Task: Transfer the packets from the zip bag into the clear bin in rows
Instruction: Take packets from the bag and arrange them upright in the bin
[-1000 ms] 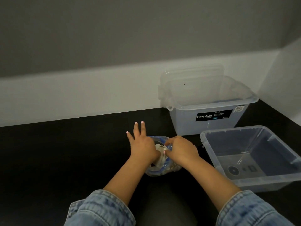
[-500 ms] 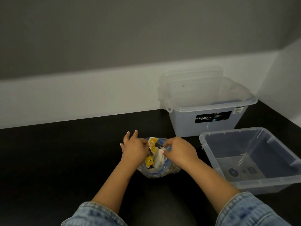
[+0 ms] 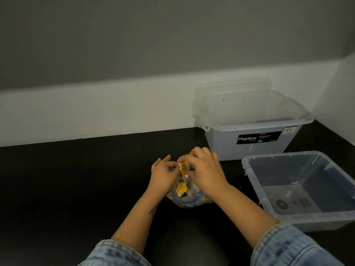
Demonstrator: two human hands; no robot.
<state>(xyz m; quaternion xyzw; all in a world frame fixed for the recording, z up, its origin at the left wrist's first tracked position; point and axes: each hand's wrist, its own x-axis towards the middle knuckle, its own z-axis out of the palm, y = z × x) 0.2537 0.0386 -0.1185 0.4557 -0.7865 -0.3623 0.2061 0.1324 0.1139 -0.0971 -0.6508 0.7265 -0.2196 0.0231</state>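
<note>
A clear zip bag [image 3: 189, 200] with a blue seal lies on the black table in front of me, holding yellow and white packets. My left hand [image 3: 163, 174] grips the bag's left edge. My right hand [image 3: 206, 169] pinches a yellow packet [image 3: 184, 167] at the bag's mouth, lifted a little above the bag. Another yellow packet [image 3: 181, 187] shows inside the bag. The low clear bin [image 3: 299, 214] stands to the right, with no packets visible in it.
A taller clear Megabox tub [image 3: 253, 127] stands behind the low bin against the white wall strip, a lid leaning behind it. The black table [image 3: 76, 189] stretches bare to the left. Denim sleeves cover both forearms near the bottom edge.
The left hand slid off the top of the bag to its left edge, uncovering the packets. The right hand moved up and left and took hold of a yellow packet.
</note>
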